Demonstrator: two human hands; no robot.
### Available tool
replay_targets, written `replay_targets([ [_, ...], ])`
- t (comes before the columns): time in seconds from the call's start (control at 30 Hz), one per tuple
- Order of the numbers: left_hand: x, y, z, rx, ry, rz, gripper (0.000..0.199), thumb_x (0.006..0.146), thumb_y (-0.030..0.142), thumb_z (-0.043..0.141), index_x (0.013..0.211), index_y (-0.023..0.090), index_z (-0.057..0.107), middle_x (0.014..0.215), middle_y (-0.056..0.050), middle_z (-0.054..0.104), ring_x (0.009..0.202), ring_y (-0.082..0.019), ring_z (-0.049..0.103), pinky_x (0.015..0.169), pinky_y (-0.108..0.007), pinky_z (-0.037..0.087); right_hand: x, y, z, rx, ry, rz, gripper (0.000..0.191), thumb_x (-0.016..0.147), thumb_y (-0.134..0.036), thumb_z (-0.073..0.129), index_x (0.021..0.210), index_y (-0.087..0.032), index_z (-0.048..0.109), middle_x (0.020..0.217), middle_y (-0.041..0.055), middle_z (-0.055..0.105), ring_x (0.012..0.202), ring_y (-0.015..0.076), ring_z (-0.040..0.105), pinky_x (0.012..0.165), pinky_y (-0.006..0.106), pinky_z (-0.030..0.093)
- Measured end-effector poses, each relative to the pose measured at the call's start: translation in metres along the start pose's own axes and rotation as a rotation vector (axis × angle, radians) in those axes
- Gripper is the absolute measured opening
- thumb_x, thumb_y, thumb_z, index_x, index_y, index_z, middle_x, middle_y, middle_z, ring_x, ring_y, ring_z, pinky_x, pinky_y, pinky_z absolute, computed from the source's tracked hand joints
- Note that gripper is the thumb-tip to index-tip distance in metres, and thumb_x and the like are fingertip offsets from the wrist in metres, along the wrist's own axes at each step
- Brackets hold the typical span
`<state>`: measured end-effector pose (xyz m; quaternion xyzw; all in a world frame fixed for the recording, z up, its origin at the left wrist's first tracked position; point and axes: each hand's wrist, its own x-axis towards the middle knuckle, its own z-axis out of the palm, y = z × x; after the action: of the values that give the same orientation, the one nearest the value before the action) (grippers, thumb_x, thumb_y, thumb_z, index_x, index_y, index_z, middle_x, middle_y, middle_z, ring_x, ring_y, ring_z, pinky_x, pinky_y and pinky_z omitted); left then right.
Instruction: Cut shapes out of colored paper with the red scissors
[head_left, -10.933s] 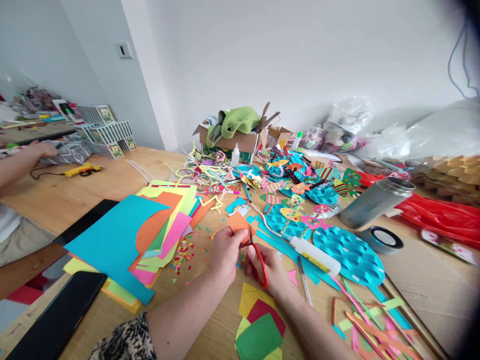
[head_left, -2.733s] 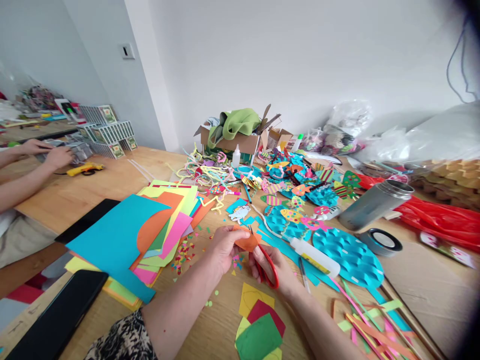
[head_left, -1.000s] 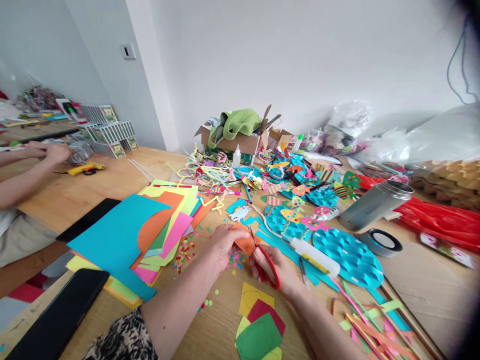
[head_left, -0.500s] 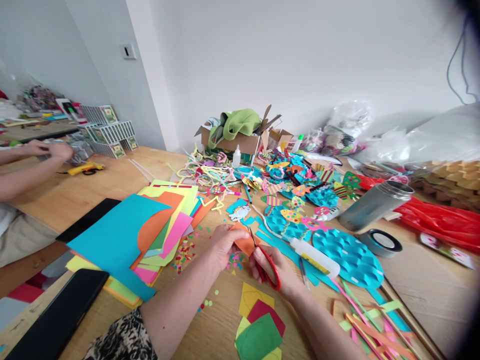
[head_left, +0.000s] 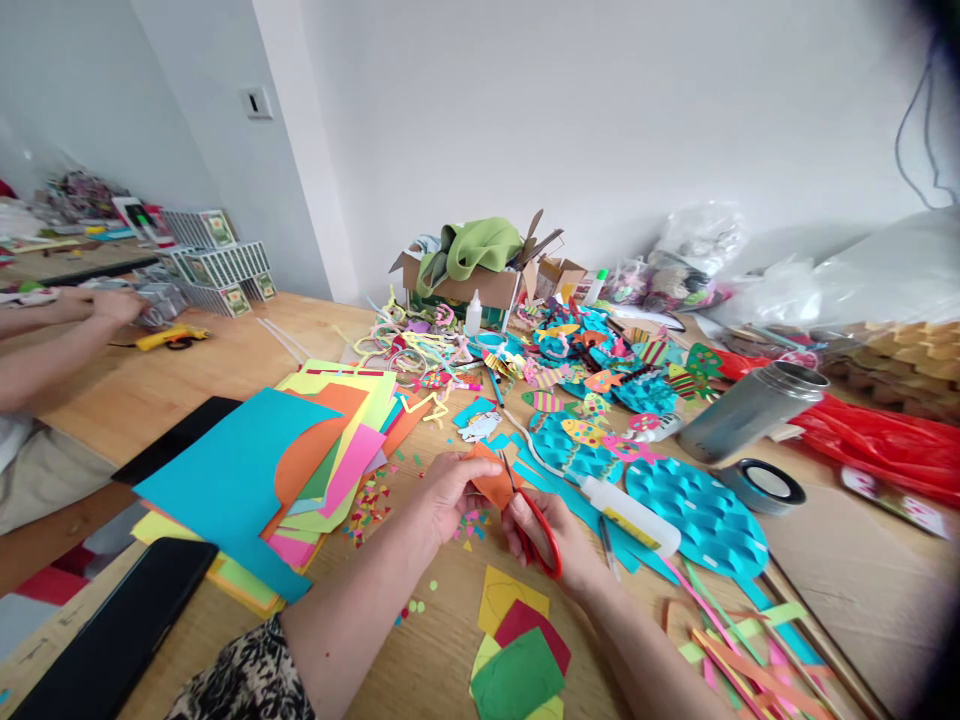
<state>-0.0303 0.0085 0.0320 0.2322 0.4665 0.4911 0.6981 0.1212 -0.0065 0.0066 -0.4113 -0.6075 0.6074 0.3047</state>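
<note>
Left hand [head_left: 450, 490] pinches a small orange paper piece [head_left: 493, 486] between thumb and fingers, holding it above the wooden table, while the right hand [head_left: 574, 545] is closed around red-handled metal scissors [head_left: 553, 548], their blades slightly parted at the paper's edge. Cutting of this piece looks under way rather than finished, though its outline is too small to judge. Nearer the body lie a yellow paper piece [head_left: 510, 592] with a drawn curve, a dark red paper piece [head_left: 538, 626] and a green paper piece [head_left: 517, 675], apparently uncut to shape. Farther off, decorated paper fish [head_left: 581, 430] already appear complete, beside tiny multicoloured paper confetti [head_left: 367, 510] left of the hands.
</note>
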Motion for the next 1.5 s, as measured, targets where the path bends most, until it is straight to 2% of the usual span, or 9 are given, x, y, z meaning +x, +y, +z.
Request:
replay_targets([
  [0.33, 0.0008, -0.0025, 0.0022, -0.100, 0.050, 0.018, 0.025, 0.044, 0.017, 0.081, 0.063, 0.013, 0.065, 0.061, -0.002, 0.064, 0.057, -0.012, 0.058, 0.056, -0.024, 0.044, 0.0007, -0.0016, 0.0014, 0.002, -0.008, 0.039, 0.065, 0.074, -0.084, 0.049, 0.064, -0.020, 0.049, 0.047, -0.0021, 0.051, 0.038, 0.0087, 0.041, 0.040, 0.022, 0.030],
  [0.93, -0.0007, -0.0008, 0.0021, -0.013, 0.066, 0.055, 0.020, 0.044, 0.019, 0.077, 0.058, 0.016, 0.064, 0.059, -0.001, 0.063, 0.055, -0.012, 0.055, 0.054, -0.025, 0.042, 0.0001, -0.0014, 0.0019, 0.010, -0.026, 0.050, 0.066, 0.075, -0.084, 0.048, 0.064, -0.019, 0.051, 0.050, -0.0004, 0.054, 0.041, 0.0091, 0.044, 0.042, 0.022, 0.030],
  [1.27, -0.0016, -0.0007, 0.0021, -0.001, 0.035, 0.066, 0.021, 0.045, 0.022, 0.079, 0.057, 0.015, 0.063, 0.058, -0.002, 0.062, 0.054, -0.012, 0.054, 0.054, -0.025, 0.041, -0.0029, -0.0068, 0.0030, 0.011, -0.030, 0.056, 0.065, 0.077, -0.083, 0.046, 0.065, -0.020, 0.051, 0.049, -0.0013, 0.053, 0.040, 0.0098, 0.043, 0.043, 0.023, 0.031],
  [1.5, -0.0005, -0.0008, 0.0023, -0.014, 0.045, 0.066, 0.020, 0.044, 0.020, 0.078, 0.058, 0.015, 0.064, 0.059, -0.001, 0.062, 0.055, -0.012, 0.054, 0.056, -0.025, 0.042, -0.0009, -0.0043, 0.0032, 0.029, -0.028, 0.071, 0.067, 0.073, -0.086, 0.048, 0.063, -0.019, 0.050, 0.047, -0.0016, 0.052, 0.038, 0.0087, 0.042, 0.041, 0.022, 0.029],
])
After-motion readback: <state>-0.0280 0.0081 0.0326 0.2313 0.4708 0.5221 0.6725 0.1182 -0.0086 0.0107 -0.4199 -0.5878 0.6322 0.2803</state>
